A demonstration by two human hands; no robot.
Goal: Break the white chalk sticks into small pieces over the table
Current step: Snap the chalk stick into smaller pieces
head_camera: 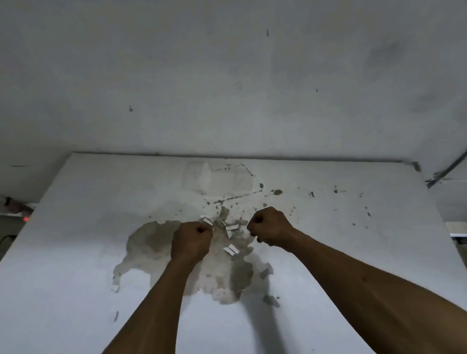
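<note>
Left hand [191, 240] and right hand [269, 226] hover mid-table [56, 266], fingers curled tight, edges well clear all round. Chalk inside them? Can't tell. Roughly five chalk pieces [232, 227] lie between them.

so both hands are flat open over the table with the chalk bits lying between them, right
Not quite: the hands are not flat open. The head view shows the left hand and the right hand both curled into fists over the table, with the chalk bits lying between them.
</note>
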